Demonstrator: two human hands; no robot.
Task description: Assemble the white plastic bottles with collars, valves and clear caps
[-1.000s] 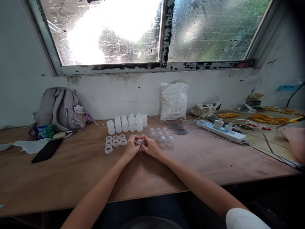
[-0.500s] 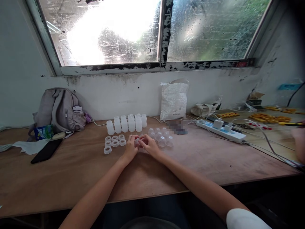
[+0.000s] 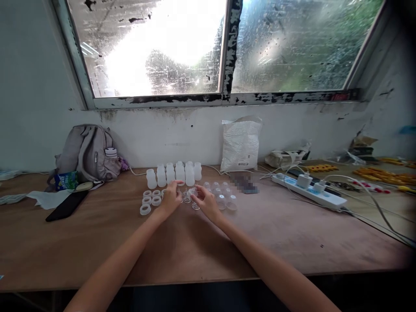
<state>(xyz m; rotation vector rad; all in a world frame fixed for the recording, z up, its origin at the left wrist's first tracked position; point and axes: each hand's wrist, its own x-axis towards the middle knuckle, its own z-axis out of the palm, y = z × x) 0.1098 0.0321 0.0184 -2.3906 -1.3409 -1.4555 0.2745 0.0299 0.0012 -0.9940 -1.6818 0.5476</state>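
Note:
My left hand [image 3: 172, 198] is over the wooden table between the white rings and some small clear parts, its thumb and index finger apart. Facing it, my right hand [image 3: 206, 201] has its fingers curled round a small clear part [image 3: 193, 191]. More small clear parts [image 3: 195, 206] lie between and under the hands. Left of my left hand are several white rings [image 3: 145, 209]. Behind the hands stand several frosted white bottles [image 3: 161, 175] in rows. Several clear domed caps [image 3: 231, 206] sit just right of my right hand.
A power strip [image 3: 308, 190] with plugs and cables lies at the right, yellow parts [image 3: 373, 177] beyond it. A white plastic bag [image 3: 241, 145] leans on the wall. At the left are a grey backpack [image 3: 89, 151] and a black phone [image 3: 66, 205].
My hands have moved apart, and small clear parts now show between them. The view has shifted slightly, and the blurred hand at the right edge is out of sight.

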